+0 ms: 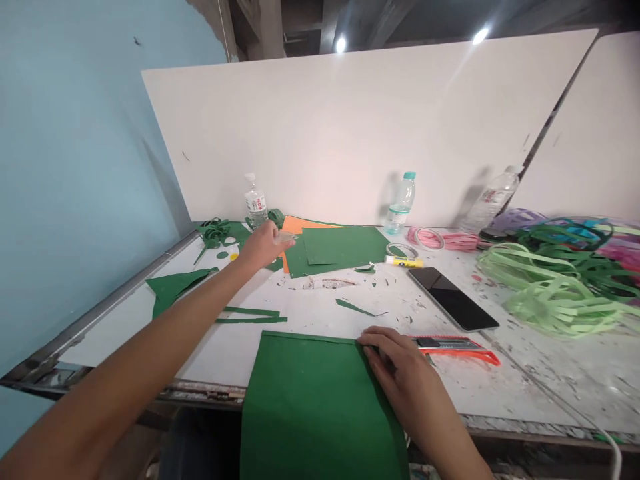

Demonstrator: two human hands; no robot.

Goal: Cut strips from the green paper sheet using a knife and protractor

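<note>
A large dark green paper sheet [310, 400] lies at the table's near edge and hangs over it. My right hand [400, 373] rests flat on its upper right corner, fingers together. My left hand [263, 245] reaches far across the table and is closed on a small clear object [286, 237], too small to identify, above a stack of green sheets [340, 248] and orange sheets [295, 225]. A red utility knife [457, 347] lies just right of my right hand.
A phone [453, 298], a glue stick [403, 262] and a tape ring [401, 251] lie mid-table. Three water bottles [255, 207] [401, 203] [493, 200] stand by the white partition. Green strips [250, 315], scraps [173, 287] and heaped paper ribbons [560, 280] crowd the sides.
</note>
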